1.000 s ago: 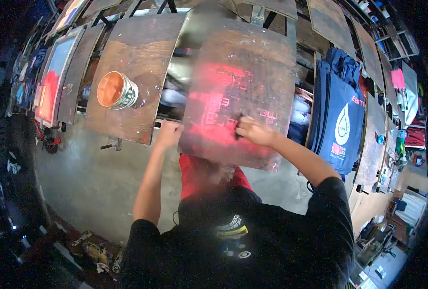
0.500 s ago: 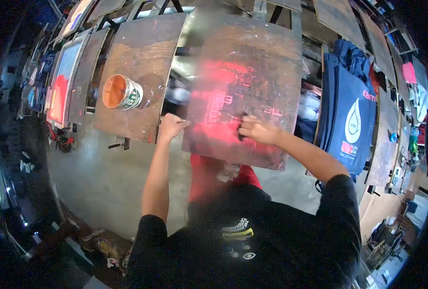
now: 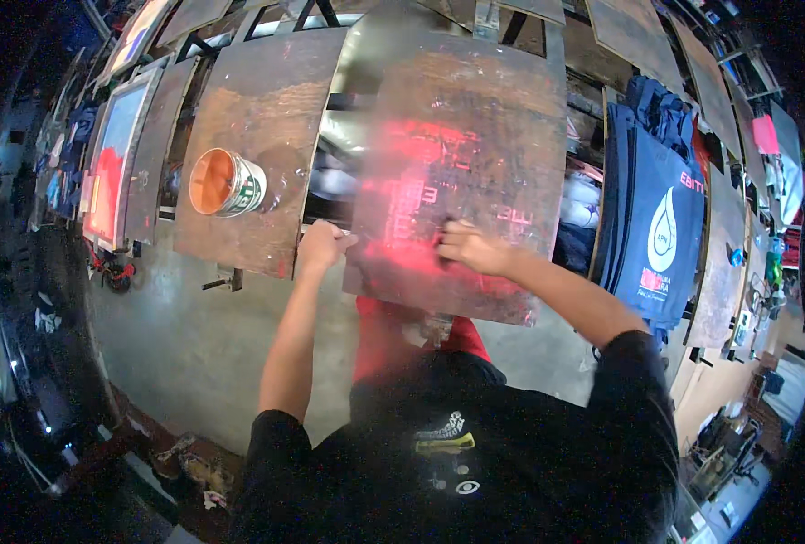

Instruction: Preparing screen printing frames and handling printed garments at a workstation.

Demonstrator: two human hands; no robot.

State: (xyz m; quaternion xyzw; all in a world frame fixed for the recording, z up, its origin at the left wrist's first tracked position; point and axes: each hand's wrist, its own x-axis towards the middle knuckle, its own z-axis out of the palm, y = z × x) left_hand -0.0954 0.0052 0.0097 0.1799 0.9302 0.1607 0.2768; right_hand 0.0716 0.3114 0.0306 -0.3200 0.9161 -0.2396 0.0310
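In front of me lies a brown wooden board, smeared with red ink and bearing ghostly printed letters. My left hand is closed at the board's left edge, its fingertips meeting that edge; whether it grips the wood or something small is hidden. Over the lower middle of the board, my right hand is closed, knuckles up. A small dark thing shows at its fingers, too blurred to name.
A white bucket, orange inside, stands on the neighbouring board to the left. Farther left leans a framed screen with red ink. Printed navy cloth pieces drape over a board at right. Concrete floor shows below.
My right hand has shifted slightly left and away from me over the red-stained board, still closed. My left hand stays at the board's left edge.
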